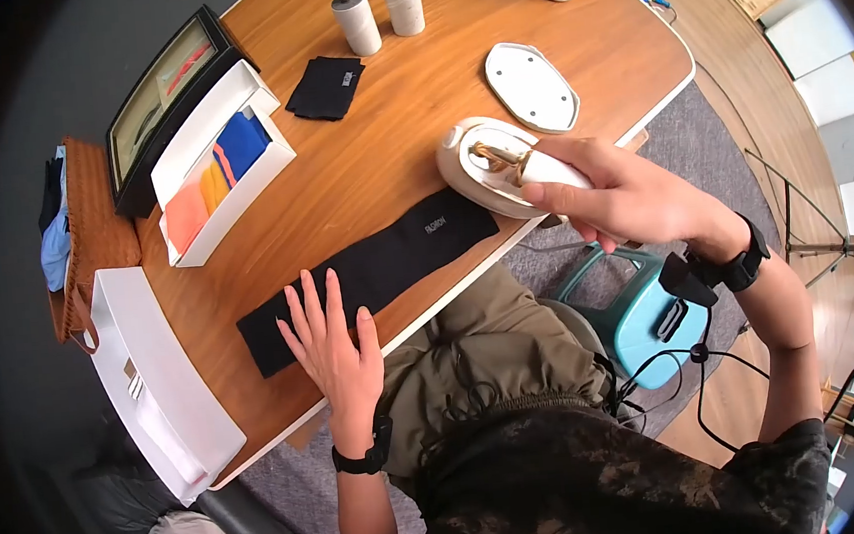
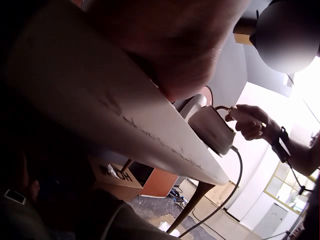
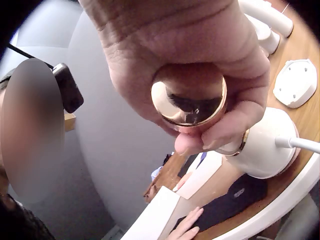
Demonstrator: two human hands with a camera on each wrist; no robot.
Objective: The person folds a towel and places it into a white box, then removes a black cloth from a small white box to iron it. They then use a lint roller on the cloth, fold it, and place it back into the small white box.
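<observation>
A black cloth piece with small light lettering lies flat along the table's near edge. My left hand rests on its left part with fingers straight and spread. My right hand grips the handle of a white and gold iron; the iron stands at the cloth's right end, and in the right wrist view its white body is beside the black cloth. From the left wrist view the iron shows at the table edge, with a cord hanging from it.
A white oval plate and a folded black cloth lie further back, near two lint rollers. On the left stand a white box of coloured cloths, a black framed case, a white tray and a brown basket.
</observation>
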